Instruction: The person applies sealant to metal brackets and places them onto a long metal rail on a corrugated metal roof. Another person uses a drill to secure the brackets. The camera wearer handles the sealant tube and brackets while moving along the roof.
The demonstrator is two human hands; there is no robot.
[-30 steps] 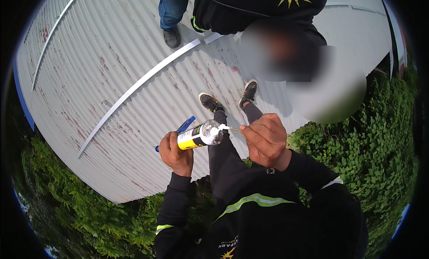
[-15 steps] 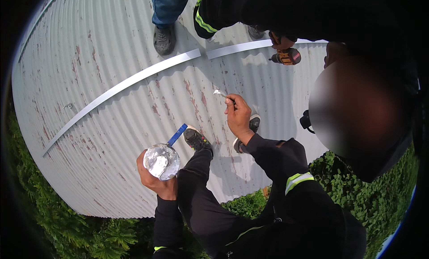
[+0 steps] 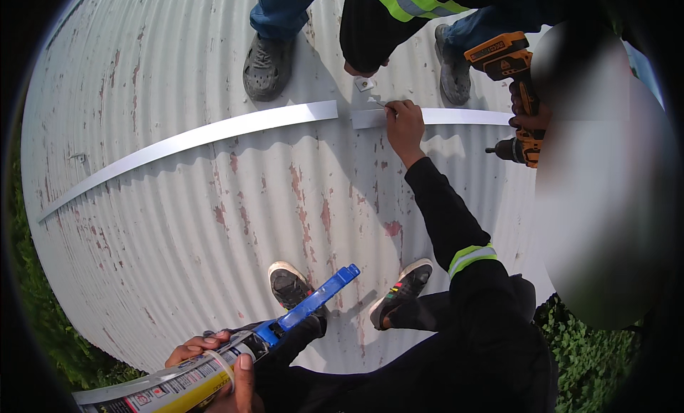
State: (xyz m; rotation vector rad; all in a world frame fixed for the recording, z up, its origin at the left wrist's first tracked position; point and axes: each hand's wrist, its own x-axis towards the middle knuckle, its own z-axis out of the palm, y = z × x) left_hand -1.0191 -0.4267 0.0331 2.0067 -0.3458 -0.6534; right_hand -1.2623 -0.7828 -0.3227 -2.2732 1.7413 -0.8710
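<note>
My left hand (image 3: 210,374) at the lower left grips a sealant tube (image 3: 160,393) with a yellow and white label, along with a blue caulking gun (image 3: 313,299) pointing up and right. My right hand (image 3: 405,128) reaches forward, pinching a thin tool (image 3: 379,104) with white paste at its tip. That tip is just below a small white bracket with a bolt (image 3: 364,84), beside the end of a white strip (image 3: 463,116). A co-worker's hand (image 3: 353,69) is at the bracket. Their other hand (image 3: 531,117) holds an orange drill (image 3: 499,60) at the right.
I stand on a corrugated metal roof (image 3: 164,256) with peeling paint. Another long white strip (image 3: 171,146) lies on the left. The co-worker's shoes (image 3: 267,71) are across the strips from mine (image 3: 288,285). Green foliage (image 3: 584,363) borders the roof edge. A blurred patch hides much at right.
My right hand has moved forward, away from the sealant container, toward the bracket between the strips. My left hand has shifted down and left. The co-worker's drill is now raised nearer, at the right.
</note>
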